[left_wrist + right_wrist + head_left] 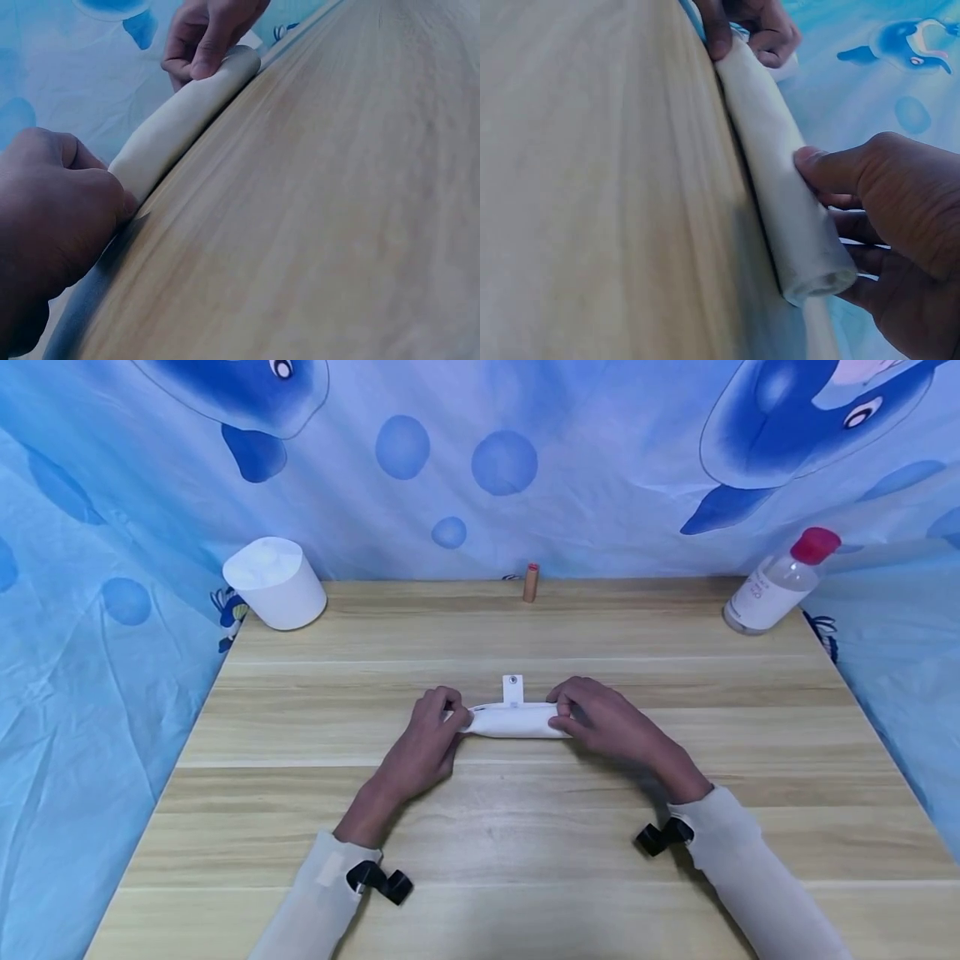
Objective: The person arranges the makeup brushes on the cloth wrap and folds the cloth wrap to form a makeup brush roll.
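Observation:
A soft white sheet-like thing, rolled into a tube (517, 722), lies across the middle of the wooden table. From its far side sticks up a narrow white tab (512, 690) with a small round metal snap. My left hand (429, 735) pinches the left end between thumb and fingers. At the right end my right hand (603, 717) holds the tube, and in the right wrist view its thumb (825, 166) lies on the top with the fingers behind. The coiled layers of the open end (823, 285) show there too.
Along the table's far edge stand a white paper roll (279, 589) at left, a small brown cylinder (531, 585) in the middle, and a clear bottle with a red cap (772, 593) at right. Behind them hangs a blue printed cloth (600, 518).

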`<move>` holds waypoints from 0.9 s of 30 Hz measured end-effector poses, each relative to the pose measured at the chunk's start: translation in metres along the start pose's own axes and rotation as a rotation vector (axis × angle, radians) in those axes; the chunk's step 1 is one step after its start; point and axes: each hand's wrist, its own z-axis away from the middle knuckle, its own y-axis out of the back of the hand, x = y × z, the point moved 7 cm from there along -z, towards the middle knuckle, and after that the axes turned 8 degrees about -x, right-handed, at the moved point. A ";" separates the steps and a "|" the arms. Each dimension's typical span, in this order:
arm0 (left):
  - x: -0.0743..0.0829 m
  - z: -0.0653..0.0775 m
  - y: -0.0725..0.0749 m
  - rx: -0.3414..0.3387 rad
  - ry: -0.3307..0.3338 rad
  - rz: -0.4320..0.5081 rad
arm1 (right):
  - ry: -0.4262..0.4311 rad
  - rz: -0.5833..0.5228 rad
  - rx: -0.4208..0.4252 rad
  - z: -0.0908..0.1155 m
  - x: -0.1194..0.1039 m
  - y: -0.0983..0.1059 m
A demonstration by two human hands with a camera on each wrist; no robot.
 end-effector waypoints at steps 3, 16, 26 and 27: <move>0.001 0.000 -0.001 -0.008 -0.005 -0.019 | -0.028 -0.040 0.008 -0.002 0.001 -0.003; 0.003 -0.002 0.001 -0.030 -0.019 -0.057 | -0.114 -0.126 -0.083 -0.022 -0.009 -0.011; 0.003 0.001 0.002 -0.009 -0.001 -0.029 | -0.023 -0.185 -0.021 -0.022 -0.016 -0.017; 0.003 0.002 0.002 -0.012 0.004 -0.029 | -0.004 -0.180 -0.017 -0.022 -0.016 -0.017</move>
